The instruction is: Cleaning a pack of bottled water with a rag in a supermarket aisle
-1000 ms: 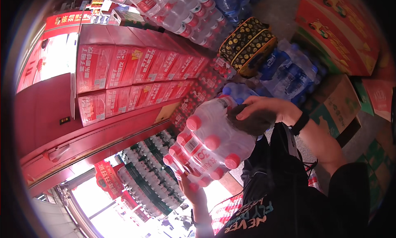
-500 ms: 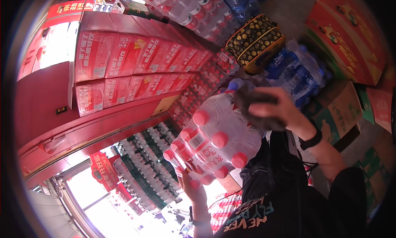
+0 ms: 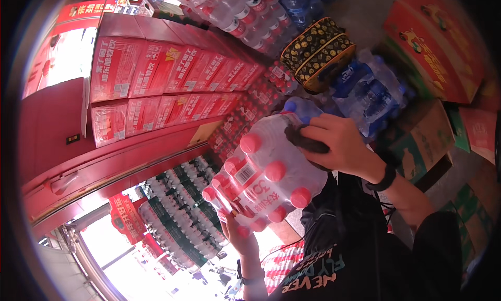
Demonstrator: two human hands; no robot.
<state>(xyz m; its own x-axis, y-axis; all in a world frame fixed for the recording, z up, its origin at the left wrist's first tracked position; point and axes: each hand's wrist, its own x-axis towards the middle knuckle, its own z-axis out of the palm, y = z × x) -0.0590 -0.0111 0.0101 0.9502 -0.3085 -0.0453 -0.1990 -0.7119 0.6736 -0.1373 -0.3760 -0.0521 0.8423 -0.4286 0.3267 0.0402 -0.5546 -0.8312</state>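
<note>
A plastic-wrapped pack of water bottles with red caps is held up tilted in front of me, its caps facing left and down. My left hand grips the pack at its lower left corner, with fingers partly hidden by the wrap. My right hand is closed on a dark cloth, which touches the upper right side of the pack. Part of the cloth is hidden under the fingers.
Red cartons are stacked at the left. A black and yellow patterned bag stands at the far side, beside a blue-wrapped bottle pack. An opened cardboard box and a red carton are at the right.
My right hand has moved slightly down and left with the cloth, from a blurred position, and shows more sharply on the pack. My left hand keeps its grip on the pack.
</note>
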